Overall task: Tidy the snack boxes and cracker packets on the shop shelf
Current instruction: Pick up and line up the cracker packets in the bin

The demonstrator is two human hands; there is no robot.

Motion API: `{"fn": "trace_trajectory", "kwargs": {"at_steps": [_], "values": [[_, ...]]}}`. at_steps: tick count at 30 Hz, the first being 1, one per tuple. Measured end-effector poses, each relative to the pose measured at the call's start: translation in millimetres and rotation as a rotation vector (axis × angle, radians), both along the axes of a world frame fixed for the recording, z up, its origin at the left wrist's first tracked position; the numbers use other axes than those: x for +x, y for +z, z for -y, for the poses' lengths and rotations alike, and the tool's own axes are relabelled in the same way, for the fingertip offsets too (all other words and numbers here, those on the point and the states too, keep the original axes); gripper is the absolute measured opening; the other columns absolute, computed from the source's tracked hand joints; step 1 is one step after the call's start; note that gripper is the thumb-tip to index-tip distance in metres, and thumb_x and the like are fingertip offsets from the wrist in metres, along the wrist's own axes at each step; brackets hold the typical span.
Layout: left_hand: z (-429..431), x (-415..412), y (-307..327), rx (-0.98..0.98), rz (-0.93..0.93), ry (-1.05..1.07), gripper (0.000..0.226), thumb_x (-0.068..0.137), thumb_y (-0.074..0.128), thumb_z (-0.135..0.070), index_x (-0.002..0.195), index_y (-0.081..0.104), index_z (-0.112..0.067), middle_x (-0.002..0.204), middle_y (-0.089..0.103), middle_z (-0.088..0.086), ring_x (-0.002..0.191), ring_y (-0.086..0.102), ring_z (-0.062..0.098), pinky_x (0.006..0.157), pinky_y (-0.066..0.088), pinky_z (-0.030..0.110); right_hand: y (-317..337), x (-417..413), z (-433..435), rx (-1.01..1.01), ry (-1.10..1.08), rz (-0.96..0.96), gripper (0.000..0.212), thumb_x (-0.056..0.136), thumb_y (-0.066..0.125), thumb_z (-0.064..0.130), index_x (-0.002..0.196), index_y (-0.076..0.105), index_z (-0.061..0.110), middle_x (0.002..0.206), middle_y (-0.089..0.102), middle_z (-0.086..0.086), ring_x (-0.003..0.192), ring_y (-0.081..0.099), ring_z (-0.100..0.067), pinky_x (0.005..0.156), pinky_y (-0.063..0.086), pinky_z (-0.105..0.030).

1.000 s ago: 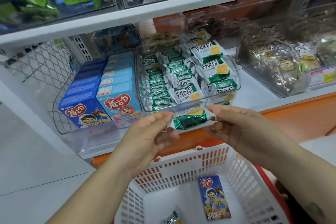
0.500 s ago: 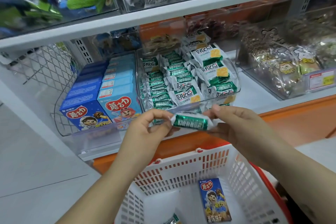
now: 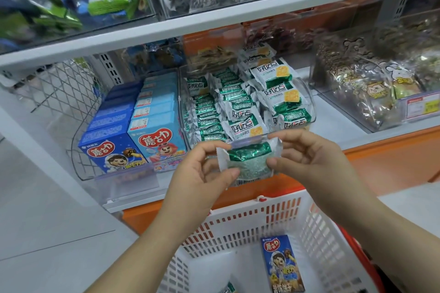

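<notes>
Dark blue snack boxes (image 3: 112, 150) and light blue boxes (image 3: 157, 135) stand at the shelf's (image 3: 333, 123) left. The left hand (image 3: 202, 173) pinches one end of a green cracker packet (image 3: 250, 162) and the right hand (image 3: 316, 162) pinches the other, covering the front edge of the clear bin (image 3: 307, 102) of similar packets. Below is a white basket (image 3: 262, 207) with one snack box (image 3: 283, 266).

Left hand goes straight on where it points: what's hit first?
Apart from the green foil cracker packet it pinches, the left hand would likely first meet the front wall of the clear plastic bin behind it; depth is unclear.
</notes>
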State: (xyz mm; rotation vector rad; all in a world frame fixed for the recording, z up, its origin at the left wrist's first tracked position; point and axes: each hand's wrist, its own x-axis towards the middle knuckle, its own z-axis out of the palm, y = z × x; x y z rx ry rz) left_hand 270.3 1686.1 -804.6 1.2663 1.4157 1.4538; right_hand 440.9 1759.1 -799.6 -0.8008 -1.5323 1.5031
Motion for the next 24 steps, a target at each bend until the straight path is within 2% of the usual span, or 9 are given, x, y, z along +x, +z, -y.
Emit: {"fn": "trace_trajectory", "kwargs": {"at_steps": [3, 7, 9, 12, 15, 17, 19, 21, 24], "values": [[-0.5, 0.8, -1.4, -0.001, 0.024, 0.009, 0.030, 0.080, 0.064, 0.005, 0.098, 0.057, -0.018, 0.083, 0.071, -0.015, 0.081, 0.068, 0.003, 0.067, 0.053, 0.017, 1.1, 2.2, -3.6, 0.019, -0.006, 0.052, 0.024, 0.060, 0.071, 0.028, 0.083, 0.069, 0.023, 0.078, 0.071, 0.001, 0.075, 0.067, -0.012, 0.068, 0.054, -0.021], [-1.6, 1.0, -3.6, -0.056, 0.063, 0.026, 0.043, 0.070, 0.065, -0.031, 0.111, 0.055, -0.033, 0.105, 0.067, -0.010, 0.092, 0.067, 0.008, 0.082, 0.053, 0.029, -2.4, 3.9, -9.6, -0.128, 0.083, 0.065, 0.028, 0.060, 0.072, 0.038, 0.078, 0.066, 0.017, 0.074, 0.065, -0.013, 0.066, 0.057, -0.024, 0.063, 0.049, -0.031], [0.8, 0.9, 1.2, -0.025, -0.026, 0.043, 0.044, 0.071, 0.060, -0.037, 0.114, 0.050, -0.042, 0.111, 0.060, -0.015, 0.090, 0.064, -0.004, 0.076, 0.051, 0.017, -3.6, 3.0, -12.1, -0.239, 0.083, -0.001, 0.024, 0.065, 0.071, 0.029, 0.083, 0.066, 0.014, 0.074, 0.061, -0.015, 0.064, 0.054, -0.023, 0.057, 0.050, -0.026], [5.9, -2.7, 10.4, 0.068, -0.436, -0.008, 0.042, 0.074, 0.068, -0.052, 0.113, 0.053, -0.049, 0.128, 0.045, -0.026, 0.115, 0.045, -0.014, 0.088, 0.039, 0.004, -4.7, 0.6, -15.2, -0.336, 0.085, -0.072, 0.014, 0.080, 0.063, 0.014, 0.094, 0.065, 0.013, 0.079, 0.062, -0.015, 0.059, 0.056, -0.014, 0.052, 0.051, -0.020], [4.1, -8.7, 2.8, 0.202, -1.030, 0.016, 0.050, 0.076, 0.059, -0.057, 0.123, 0.046, -0.046, 0.134, 0.035, -0.026, 0.126, 0.036, -0.003, 0.102, 0.036, 0.024, -2.1, -1.0, -12.7, -0.408, 0.127, -0.121, 0.011, 0.088, 0.056, 0.007, 0.095, 0.063, 0.010, 0.071, 0.066, -0.010, 0.051, 0.056, -0.009, 0.049, 0.050, -0.018], [0.5, -8.1, 3.0, 0.286, -1.002, 0.072, 0.042, 0.081, 0.056, -0.046, 0.121, 0.050, -0.038, 0.124, 0.043, -0.021, 0.117, 0.045, 0.001, 0.098, 0.044, 0.030, 3.2, 0.8, -8.2, -0.417, 0.173, -0.136, 0.012, 0.087, 0.056, 0.012, 0.097, 0.063, 0.009, 0.070, 0.068, -0.009, 0.051, 0.059, -0.009, 0.050, 0.051, -0.018], [-2.3, -7.2, 10.0, 0.330, -0.887, 0.083, 0.032, 0.083, 0.060, -0.037, 0.115, 0.058, -0.036, 0.108, 0.050, -0.024, 0.107, 0.048, -0.009, 0.091, 0.039, 0.011, 9.6, 6.3, -6.3, -0.281, 0.217, -0.076, 0.026, 0.081, 0.062, 0.029, 0.103, 0.065, 0.016, 0.085, 0.071, -0.008, 0.067, 0.066, -0.012, 0.059, 0.053, -0.020], [-5.2, -6.5, 20.9, 0.264, -0.790, 0.084, 0.029, 0.084, 0.064, -0.036, 0.110, 0.055, -0.043, 0.103, 0.055, -0.028, 0.101, 0.050, -0.014, 0.084, 0.035, 0.002, 19.2, 11.8, -7.4, 0.009, 0.212, 0.100, 0.036, 0.074, 0.067, 0.044, 0.107, 0.065, 0.028, 0.096, 0.072, 0.002, 0.085, 0.068, -0.011, 0.071, 0.054, -0.023], [-11.2, -5.7, 34.4, 0.097, -0.657, 0.069, 0.033, 0.088, 0.063, -0.035, 0.108, 0.048, -0.056, 0.103, 0.064, -0.020, 0.094, 0.059, -0.009, 0.080, 0.045, 0.010, 33.5, 12.6, -11.4, 0.210, 0.144, 0.205, 0.034, 0.068, 0.069, 0.038, 0.099, 0.065, 0.027, 0.095, 0.072, 0.002, 0.088, 0.069, -0.022, 0.079, 0.056, -0.032]]}}
